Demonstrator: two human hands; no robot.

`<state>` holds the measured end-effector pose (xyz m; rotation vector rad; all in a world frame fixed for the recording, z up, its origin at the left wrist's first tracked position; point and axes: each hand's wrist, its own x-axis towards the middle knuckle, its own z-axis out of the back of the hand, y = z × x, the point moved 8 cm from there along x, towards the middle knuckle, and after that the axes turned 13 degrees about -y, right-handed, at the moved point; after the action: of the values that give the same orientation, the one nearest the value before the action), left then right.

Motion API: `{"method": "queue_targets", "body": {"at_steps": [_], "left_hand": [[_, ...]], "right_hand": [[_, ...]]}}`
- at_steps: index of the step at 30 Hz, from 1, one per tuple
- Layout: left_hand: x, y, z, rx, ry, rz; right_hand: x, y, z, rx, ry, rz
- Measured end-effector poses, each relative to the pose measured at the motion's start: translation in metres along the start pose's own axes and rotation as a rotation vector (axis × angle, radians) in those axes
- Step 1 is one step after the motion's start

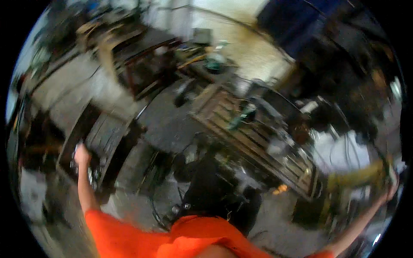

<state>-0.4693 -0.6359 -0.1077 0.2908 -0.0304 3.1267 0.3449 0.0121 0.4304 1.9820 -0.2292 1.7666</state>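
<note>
**Workshop floor, arms spread wide; left hand at the box**

View smeared; small detail poor. Clock set on the middle of the view, 12 at top.

Grey floor (271, 210) runs beneath everything. Biggest piece on it: slatted wooden platform (258, 148), just off centre toward 4 o'clock, long side lying about 10 to 4, cluttered on top. Orange shirt (124, 236) at 6, the wearer's arms reaching out to either side.

Open box (103, 131) between 8 and 9 o'clock, long axis roughly 1 to 7. White sheet or bag (342, 152) near 3.

Left hand (82, 155) over the box's lower half, close to its left wall; much the nearer of the two. Fingers look curled, something pale beside them; cannot tell whether gripped, nor whether hand touches wood. Right hand (390, 191) far out between 3 and 4, well apart from the box, beyond the platform. A light-coloured shape shows at its fingers; grip and opening cannot be told.

Smallest: shiny bits (94, 173) inside the box, at about 5 o'clock from the left hand.
</note>
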Motion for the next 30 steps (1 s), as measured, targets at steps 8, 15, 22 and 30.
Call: {"method": "queue_targets", "body": {"at_steps": [8, 15, 22, 30], "left_hand": [[-0.003, -0.019, 0.064, -0.291, -0.215, 0.014], [-0.007, -0.124, 0.122, -0.978, -0.168, -0.144], [-0.083, -0.252, 0.186, -1.387, 0.083, -0.149], [-0.167, -0.344, 0.121, -1.836, 0.645, 0.018]], "right_hand": [[-0.024, 0.003, 0.027, 0.428, 0.052, -0.225], [-0.431, -0.101, 0.012, -0.073, 0.827, -1.269], [-0.582, -0.127, -0.022, 0.066, 0.658, -1.423], [-0.438, -0.039, -0.034, 0.219, 0.669, -1.431]]}}
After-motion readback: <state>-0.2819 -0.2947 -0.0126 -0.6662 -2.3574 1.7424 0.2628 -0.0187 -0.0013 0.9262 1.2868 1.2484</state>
